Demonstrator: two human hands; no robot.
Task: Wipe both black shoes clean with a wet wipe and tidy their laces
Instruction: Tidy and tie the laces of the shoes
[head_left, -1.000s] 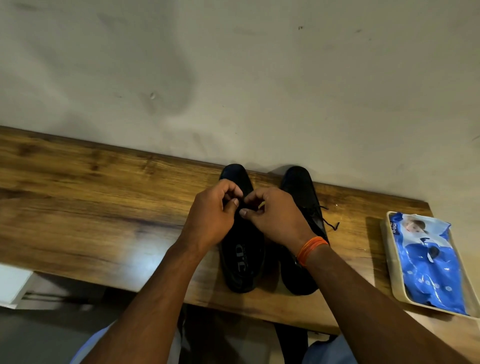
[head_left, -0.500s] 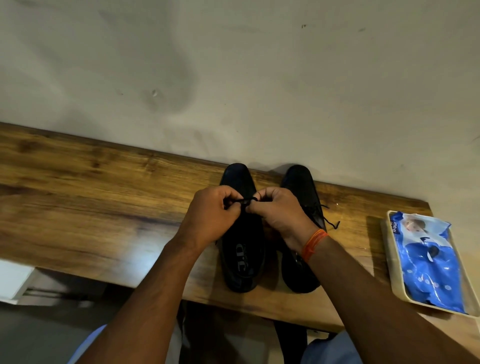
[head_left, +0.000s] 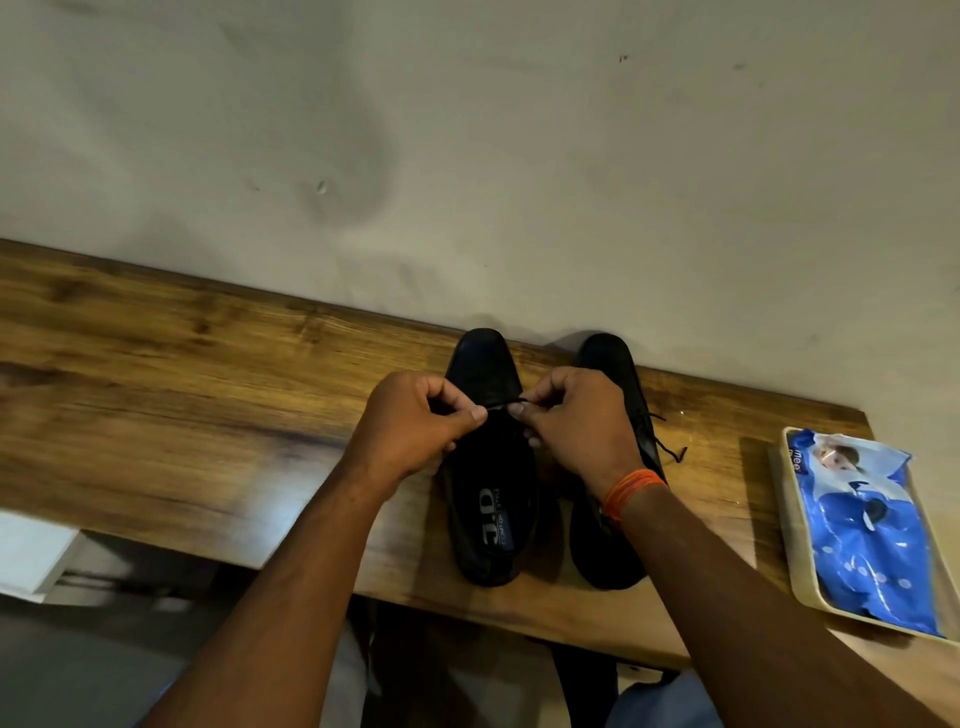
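The thin black lace (head_left: 506, 404) of the left black leather shoe (head_left: 488, 467) is stretched taut above the shoe's throat, pinched at one end by the left hand (head_left: 415, 426) and at the other by the right hand (head_left: 576, 421); the fingers of both hands are clamped on it, thumb against forefinger. That shoe stands toe to the wall on the brown wooden bench (head_left: 208, 395), just beside the right black leather shoe (head_left: 618, 519), whose own lace ends (head_left: 670, 447) trail loose over its outer side.

The step in hand looks like tying or tightening the left shoe's lace. The next move probably calls for crossing or looping the two ends without letting the tension slip, then turning to the untidy lace of the other shoe.

Against half a second ago, the hands have drawn slightly apart, so a longer stretch of lace shows between them; a second ago the fingertips were close together over the throat.

At the bench's right end, well apart from the shoes, a blue wet-wipe packet (head_left: 872, 540) lies in a cream rectangular tray (head_left: 795, 582).
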